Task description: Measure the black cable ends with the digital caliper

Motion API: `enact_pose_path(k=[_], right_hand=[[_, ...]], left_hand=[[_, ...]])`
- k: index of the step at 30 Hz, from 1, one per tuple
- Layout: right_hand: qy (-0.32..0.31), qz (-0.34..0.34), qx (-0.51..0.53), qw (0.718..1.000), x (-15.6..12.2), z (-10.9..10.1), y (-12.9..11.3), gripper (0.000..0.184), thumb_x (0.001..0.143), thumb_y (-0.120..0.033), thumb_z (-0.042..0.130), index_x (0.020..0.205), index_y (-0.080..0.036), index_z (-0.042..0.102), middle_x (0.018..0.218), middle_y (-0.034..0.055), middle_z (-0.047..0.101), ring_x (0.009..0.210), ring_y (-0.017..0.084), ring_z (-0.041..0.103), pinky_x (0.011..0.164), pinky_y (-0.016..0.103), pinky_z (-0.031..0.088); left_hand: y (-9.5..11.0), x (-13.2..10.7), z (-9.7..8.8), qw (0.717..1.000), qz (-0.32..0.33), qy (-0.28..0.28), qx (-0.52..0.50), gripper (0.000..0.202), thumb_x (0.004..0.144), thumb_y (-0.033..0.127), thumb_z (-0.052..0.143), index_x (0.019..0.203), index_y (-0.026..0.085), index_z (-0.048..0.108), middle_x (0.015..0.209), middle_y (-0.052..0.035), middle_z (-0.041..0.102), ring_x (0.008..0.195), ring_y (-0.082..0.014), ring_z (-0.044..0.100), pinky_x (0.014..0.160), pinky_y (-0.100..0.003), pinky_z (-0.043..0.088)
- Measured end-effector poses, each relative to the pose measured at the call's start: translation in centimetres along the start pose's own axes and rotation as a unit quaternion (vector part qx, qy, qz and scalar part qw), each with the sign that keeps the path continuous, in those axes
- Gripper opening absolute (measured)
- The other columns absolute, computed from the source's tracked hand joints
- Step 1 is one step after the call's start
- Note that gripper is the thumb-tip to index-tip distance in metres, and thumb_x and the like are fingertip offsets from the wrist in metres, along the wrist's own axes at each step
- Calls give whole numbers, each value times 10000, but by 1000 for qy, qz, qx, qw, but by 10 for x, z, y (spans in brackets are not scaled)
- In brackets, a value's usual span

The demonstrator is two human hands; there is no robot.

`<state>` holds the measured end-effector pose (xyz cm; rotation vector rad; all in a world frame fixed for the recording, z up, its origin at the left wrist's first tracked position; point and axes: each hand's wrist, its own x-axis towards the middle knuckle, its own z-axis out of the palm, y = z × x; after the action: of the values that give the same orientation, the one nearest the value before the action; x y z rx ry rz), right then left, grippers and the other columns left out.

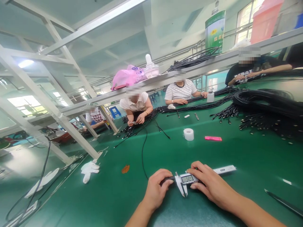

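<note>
A slim digital caliper [187, 179], silvery metal with a grey display, lies slantwise near the middle, low over the table [113, 201]. The right hand [210, 183] has its fingers curled closed around the caliper's body beside the display. The left hand [156, 189] pinches a thin black cable [142, 157], thumb against fingers, its end at the caliper's jaws. Beyond them are a squat, translucent white roll [188, 135] and a flat, glossy pink case [213, 138]; to the left lies a crumpled white fabric glove [89, 170]. On the far right, glossy black cables [262, 101] loop in a thick heap.

The table is smooth green, faintly reflective, with a ragged brown patch [125, 169] left of the hands. Pale metal posts [66, 121] and a shelf [161, 81] cross the bright room; four people sit on the far side.

Whether the cable sits between the caliper's jaws is hard to tell. A dark pointed tool [282, 201] is cut off at the right edge, and the distant cable ends blur.
</note>
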<state>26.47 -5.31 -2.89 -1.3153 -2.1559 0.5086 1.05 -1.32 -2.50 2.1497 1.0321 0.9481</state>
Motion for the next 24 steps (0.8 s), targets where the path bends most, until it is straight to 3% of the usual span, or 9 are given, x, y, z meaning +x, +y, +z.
enact_pose_path(k=[10,19,24], right_hand=[[14,-3,-23,1000,1,-5,-3,249,921,-240,559,1168,-272,565,1156,52,521,889,217,514,828,397,459],[28,-2,-33,999,2,-7,-3,294,875,-222,639,1160,-262,579,1150,31,534,885,203,510,836,370,462],[31,-8,-35,999,2,-6,-1,320,875,-230,645,1186,-253,576,1157,41,529,898,206,512,847,374,461]], left_hand=[[2,4,-2,1000,22,-9,-13,194,905,310,563,976,201,708,996,-92,686,783,-165,642,690,-270,560],[-7,7,-3,999,-7,-36,-2,172,918,319,556,1007,233,676,1061,-64,647,691,-117,607,583,-211,523],[-6,7,-2,999,0,-31,8,170,917,310,557,998,224,679,1049,-63,652,693,-116,615,618,-220,535]])
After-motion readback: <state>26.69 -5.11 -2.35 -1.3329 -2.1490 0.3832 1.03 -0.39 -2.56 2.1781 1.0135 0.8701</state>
